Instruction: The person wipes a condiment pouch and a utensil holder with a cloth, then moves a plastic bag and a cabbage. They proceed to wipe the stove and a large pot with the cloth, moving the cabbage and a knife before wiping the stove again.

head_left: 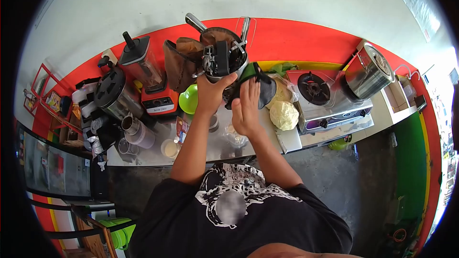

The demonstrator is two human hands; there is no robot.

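Observation:
My left hand [214, 91] is at the lower side of a metal pot [224, 77] filled with utensils and other metal items, its fingers wrapped round the pot's wall. Just to the right, my right hand [247, 107] has its fingers stretched out flat against a dark cloth-like item [267, 91] with a green part. Brown cloth [180, 64] hangs left of the pot, and a green bowl [189, 99] stands below that cloth.
A red blender [158, 101] and a large steel container [119, 93] stand at the left. Right of my hands are a cabbage [284, 115], a gas stove [330, 110] and a tall steel pot [370, 71]. Cups and a bottle [137, 133] stand near the counter's front edge.

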